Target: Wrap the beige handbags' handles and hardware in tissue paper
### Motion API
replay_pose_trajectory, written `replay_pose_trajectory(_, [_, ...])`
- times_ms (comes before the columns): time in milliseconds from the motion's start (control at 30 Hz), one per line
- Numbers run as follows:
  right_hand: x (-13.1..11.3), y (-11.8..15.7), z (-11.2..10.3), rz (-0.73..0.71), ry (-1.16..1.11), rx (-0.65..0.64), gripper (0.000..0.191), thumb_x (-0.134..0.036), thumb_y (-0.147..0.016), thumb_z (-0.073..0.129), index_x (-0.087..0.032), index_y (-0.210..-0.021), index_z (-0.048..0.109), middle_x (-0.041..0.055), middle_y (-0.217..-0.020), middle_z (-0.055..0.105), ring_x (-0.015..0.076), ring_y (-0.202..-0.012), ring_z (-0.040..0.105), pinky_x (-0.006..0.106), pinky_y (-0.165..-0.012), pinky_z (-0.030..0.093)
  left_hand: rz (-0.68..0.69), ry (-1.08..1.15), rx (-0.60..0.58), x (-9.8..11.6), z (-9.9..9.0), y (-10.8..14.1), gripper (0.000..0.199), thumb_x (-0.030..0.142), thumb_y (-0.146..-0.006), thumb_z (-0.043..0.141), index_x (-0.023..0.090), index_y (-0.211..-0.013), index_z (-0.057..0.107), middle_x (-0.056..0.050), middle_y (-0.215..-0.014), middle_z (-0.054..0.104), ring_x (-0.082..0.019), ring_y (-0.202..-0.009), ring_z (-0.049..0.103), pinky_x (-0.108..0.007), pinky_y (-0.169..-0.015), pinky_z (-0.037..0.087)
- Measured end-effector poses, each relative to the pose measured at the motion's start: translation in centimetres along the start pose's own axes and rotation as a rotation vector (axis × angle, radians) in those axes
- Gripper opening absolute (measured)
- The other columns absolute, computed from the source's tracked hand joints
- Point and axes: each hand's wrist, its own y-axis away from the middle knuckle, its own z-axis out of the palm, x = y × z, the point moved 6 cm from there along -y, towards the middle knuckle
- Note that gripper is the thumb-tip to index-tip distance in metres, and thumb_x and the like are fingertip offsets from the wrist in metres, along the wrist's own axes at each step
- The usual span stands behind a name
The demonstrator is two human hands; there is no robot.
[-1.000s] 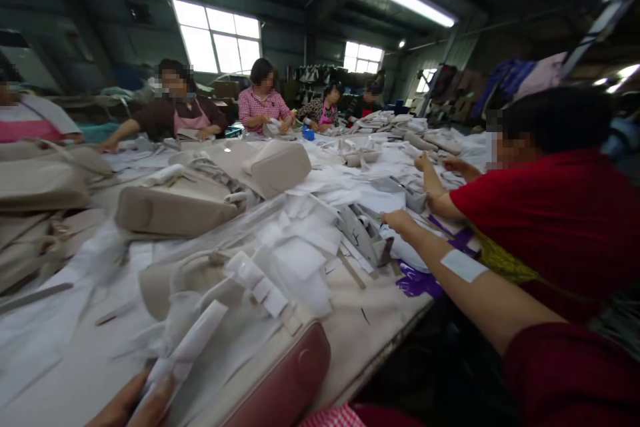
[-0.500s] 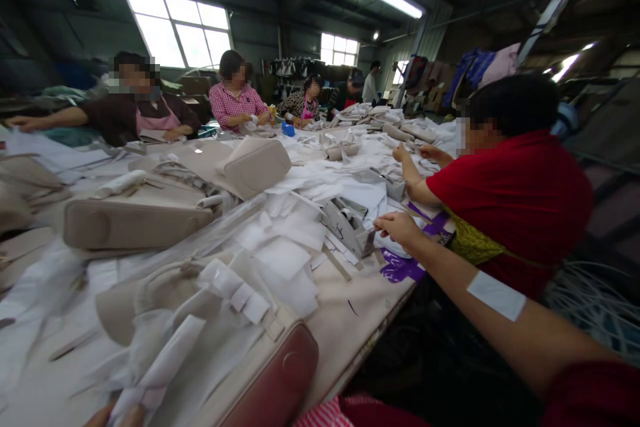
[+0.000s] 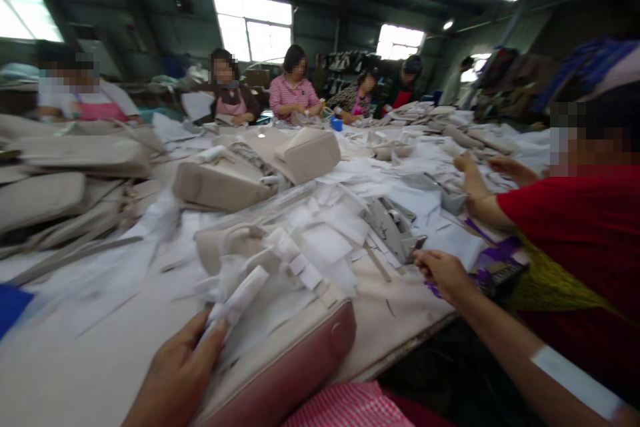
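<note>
A beige handbag (image 3: 280,367) lies on its side in front of me, its base showing reddish. White wrapping covers its strap parts. My left hand (image 3: 180,367) grips a white-wrapped strap (image 3: 245,297) of the bag between thumb and fingers. Farther right, my right hand (image 3: 443,273) is closed in a pinch at the near end of a grey box (image 3: 390,230) with black marks on its side. What the pinch holds, if anything, is too small to make out. A white patch (image 3: 575,373) sits on my right forearm.
White paper sheets (image 3: 327,243) litter the table (image 3: 75,373). More beige bags (image 3: 220,183) lie beyond and in a pile (image 3: 75,160) at left. A co-worker in red (image 3: 590,213) works close on my right, near purple plastic (image 3: 493,260). Several people sit across the table.
My view has turned left, so the scene sits farther right and more bags show at left. My left hand has come more fully into view on the wrapped strap. My right hand stays beside the box.
</note>
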Motion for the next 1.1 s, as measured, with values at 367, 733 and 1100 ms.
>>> replay_pose_trajectory(367, [-13.9, 21.1, 23.2, -0.224, 0.007, -1.058, 0.027, -0.037, -0.077, 0.068, -0.016, -0.061, 0.063, 0.0013, -0.056, 0.060, 0.0067, -0.042, 0.044, 0.019, -0.040, 0.032, 0.058, -0.089, 0.006, 3.0, -0.3, 2.9, 0.019, 0.031, -0.089, 0.047, 0.019, -0.084, 0.061, -0.003, -0.074, 0.065, -0.017, -0.068, 0.057, -0.026, -0.063, 0.037])
replay_pose_trajectory(733, [-12.0, 21.1, 27.9, -0.064, 0.136, -0.963, 0.025, -0.026, -0.083, 0.062, -0.015, -0.060, 0.060, -0.0010, -0.052, 0.057, 0.0052, -0.038, 0.042, 0.017, -0.034, 0.025, 0.089, -0.195, 0.059, 3.4, -0.5, 3.3, 0.021, 0.033, -0.092, 0.046, 0.020, -0.086, 0.060, -0.007, -0.080, 0.068, -0.021, -0.070, 0.061, -0.029, -0.062, 0.037])
replay_pose_trajectory(1100, [-11.0, 21.1, 28.1, 0.088, 0.075, -0.972, 0.026, -0.027, -0.083, 0.066, -0.015, -0.062, 0.055, -0.0016, -0.052, 0.056, 0.0057, -0.037, 0.044, 0.017, -0.031, 0.030, 0.091, -0.357, 0.090, 3.8, -0.4, 3.5, 0.014, 0.029, -0.090, 0.047, 0.020, -0.088, 0.059, -0.008, -0.085, 0.069, -0.024, -0.080, 0.065, -0.031, -0.065, 0.040])
